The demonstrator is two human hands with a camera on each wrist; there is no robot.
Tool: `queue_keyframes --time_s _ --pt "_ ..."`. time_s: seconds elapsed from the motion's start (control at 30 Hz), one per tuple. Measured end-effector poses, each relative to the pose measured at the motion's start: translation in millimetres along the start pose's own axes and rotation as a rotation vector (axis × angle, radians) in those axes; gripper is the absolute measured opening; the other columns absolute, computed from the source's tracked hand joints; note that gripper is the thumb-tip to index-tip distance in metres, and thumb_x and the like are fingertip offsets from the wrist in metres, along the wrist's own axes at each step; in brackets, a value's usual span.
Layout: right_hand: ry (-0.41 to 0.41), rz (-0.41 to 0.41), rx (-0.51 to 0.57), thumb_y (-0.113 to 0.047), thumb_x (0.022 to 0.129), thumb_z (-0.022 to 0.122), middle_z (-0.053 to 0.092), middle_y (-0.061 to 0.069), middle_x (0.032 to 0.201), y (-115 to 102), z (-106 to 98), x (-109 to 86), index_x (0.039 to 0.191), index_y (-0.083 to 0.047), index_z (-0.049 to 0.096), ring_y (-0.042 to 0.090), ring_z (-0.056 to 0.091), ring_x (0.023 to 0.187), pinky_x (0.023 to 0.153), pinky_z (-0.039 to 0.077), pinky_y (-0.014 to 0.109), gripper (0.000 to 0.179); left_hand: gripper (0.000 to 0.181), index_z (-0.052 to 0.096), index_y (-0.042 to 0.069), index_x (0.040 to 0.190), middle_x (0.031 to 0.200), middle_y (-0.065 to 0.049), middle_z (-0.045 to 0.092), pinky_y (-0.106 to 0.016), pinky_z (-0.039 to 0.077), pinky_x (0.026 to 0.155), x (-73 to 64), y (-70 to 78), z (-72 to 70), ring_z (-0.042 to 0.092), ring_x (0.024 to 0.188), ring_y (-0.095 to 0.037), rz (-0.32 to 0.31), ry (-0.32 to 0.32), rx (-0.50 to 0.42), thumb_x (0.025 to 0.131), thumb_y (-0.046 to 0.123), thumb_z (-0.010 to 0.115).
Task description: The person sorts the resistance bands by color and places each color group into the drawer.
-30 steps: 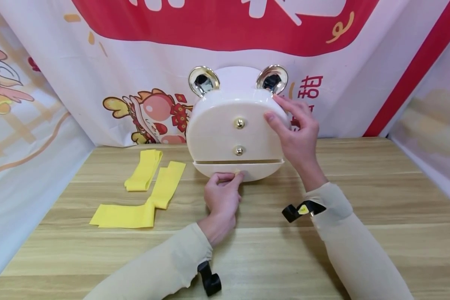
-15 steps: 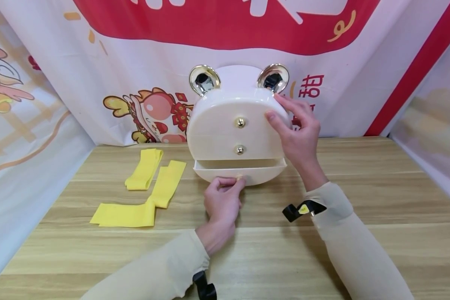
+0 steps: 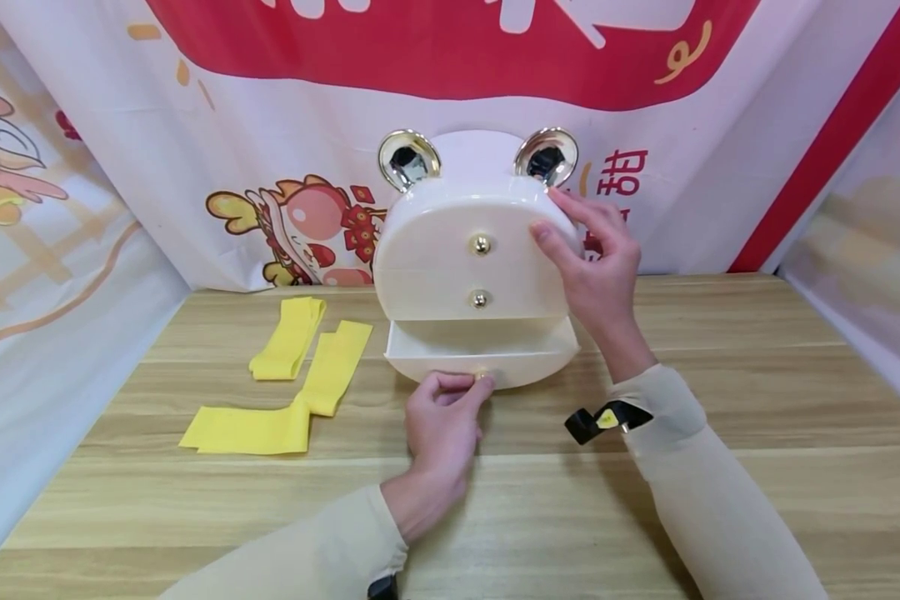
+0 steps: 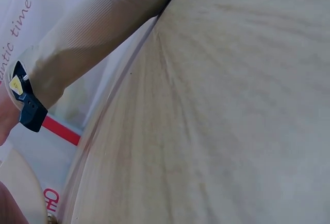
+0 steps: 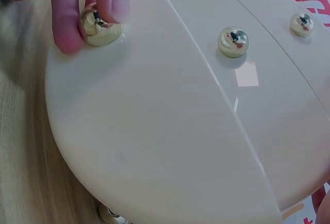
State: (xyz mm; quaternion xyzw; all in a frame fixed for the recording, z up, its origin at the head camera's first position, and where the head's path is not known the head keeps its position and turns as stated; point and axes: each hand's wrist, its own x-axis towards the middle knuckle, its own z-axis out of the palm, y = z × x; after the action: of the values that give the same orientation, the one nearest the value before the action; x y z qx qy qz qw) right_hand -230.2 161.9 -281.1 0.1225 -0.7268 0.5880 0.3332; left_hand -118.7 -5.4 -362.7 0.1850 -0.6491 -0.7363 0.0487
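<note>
Bottom drawer: since half a second ago, the glossy white drawer with a curved front (image 3: pixel 525 372) has slid farther out toward the person, showing more of its white interior.
Drawer knob: a small, round, shiny gold knob (image 5: pixel 104 34) on the drawer's front.
Left hand: the left hand (image 3: pixel 442 425) has moved back with the drawer; thumb and fingers pinch the knob.
Cabinet: the rounded, glossy white cabinet (image 3: pixel 423 271) that houses the drawer stands upright on the table, near the backdrop.
Right hand: the right hand (image 3: pixel 598 262) grips the cabinet's upper right edge, thumb on the front, unmoved.
Upper front: two round gold knobs (image 3: pixel 481 244), one above the other.
Cabinet top: two gold-rimmed, mirror-like round ears (image 3: pixel 420 162), one each side.
Yellow strips: left of the cabinet lie a folded flat yellow strip (image 3: pixel 283 342) and, nearer the person, a bent flat yellow strip (image 3: pixel 255 431).
Table: pale wood-grained table (image 3: pixel 555 525).
Backdrop: white cloth backdrop (image 3: pixel 270 125) with red and cartoon prints.
Sleeves: beige sleeves (image 3: pixel 720 492) on both arms.
</note>
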Motion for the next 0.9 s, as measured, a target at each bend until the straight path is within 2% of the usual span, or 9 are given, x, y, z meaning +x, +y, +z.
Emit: queue_keyframes --time_s 0.2,0.37,0.6,0.73,0.9 --pt "-0.003 0.003 -0.002 -0.027 0.094 0.081 0.068 -0.001 0.136 -0.4 0.0 -0.3 0.133 -0.030 0.075 0.010 0.057 0.112 0.075 0.053 0.022 0.039 0.025 0.072 0.007 0.100 0.093 -0.008 0.079 -0.021 0.043 0.046 -4.6 0.5 -4.8 0.050 0.047 -0.010 -0.012 -0.028 0.005 0.085 0.018 0.089" --pt "-0.002 0.006 -0.007 -0.028 0.095 0.081 0.068 -0.001 0.136 -0.2 -1.1 0.0 0.133 -0.031 0.075 0.010 0.057 0.113 0.076 0.054 0.022 0.039 0.025 0.071 0.006 0.105 0.097 -0.009 0.079 -0.021 0.043 0.046 -6.2 0.5 -8.9 0.049 0.047 -0.009 -0.020 -0.076 -0.002 0.088 0.017 0.086" --pt "-0.004 0.022 -0.003 -0.028 0.093 0.083 0.068 -0.001 0.136 -0.4 -0.7 -0.6 0.132 -0.030 0.076 0.009 0.057 0.115 0.076 0.053 0.021 0.039 0.025 0.071 0.008 0.109 0.099 -0.007 0.078 -0.020 0.042 0.048 -9.9 3.5 -24.8 0.051 0.056 -0.010 -0.024 -0.106 0.032 0.090 0.019 0.084" --pt "0.000 0.019 0.005 -0.027 0.093 0.083 0.068 -0.001 0.135 -0.4 -0.5 0.1 0.131 -0.030 0.076 0.009 0.057 0.115 0.076 0.051 0.022 0.040 0.028 0.070 0.009 0.112 0.101 -0.004 0.077 -0.020 0.043 0.051 -10.4 13.2 -36.6 0.052 0.062 -0.010 0.012 -0.114 0.024 0.091 0.022 0.083" --pt "0.004 0.015 0.010 -0.027 0.093 0.083 0.068 -0.001 0.135 -0.1 -1.8 1.2 0.131 -0.030 0.076 0.009 0.057 0.113 0.074 0.052 0.022 0.039 0.024 0.071 0.010 0.112 0.098 -0.002 0.078 -0.019 0.039 0.049 -6.0 32.1 -55.8 0.048 0.058 -0.006 0.083 -0.117 0.022 0.093 0.021 0.082"
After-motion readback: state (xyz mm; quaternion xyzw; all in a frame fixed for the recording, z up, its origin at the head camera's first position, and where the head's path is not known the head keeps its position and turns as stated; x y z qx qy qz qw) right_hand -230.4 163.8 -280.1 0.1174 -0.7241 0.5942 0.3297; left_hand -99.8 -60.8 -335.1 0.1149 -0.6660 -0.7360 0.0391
